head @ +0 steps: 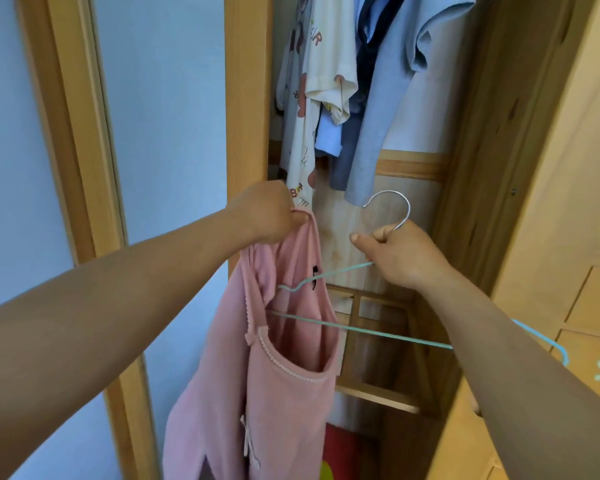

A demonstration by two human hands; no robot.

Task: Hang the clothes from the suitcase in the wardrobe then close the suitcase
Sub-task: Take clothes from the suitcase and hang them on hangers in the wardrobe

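Head view, two hands, left hand (269, 211) gripping one pink dress (257, 375), right hand (400, 254) gripping one hanger (378, 336)

Both your bare arms reach forward, raised to about the same height. Your left hand (269, 211) is a closed fist, knuckles up, fingers (300, 216) pinched tight. Your right hand (400, 252), well apart from the left fingers, is curled shut too, thumb extended leftward.
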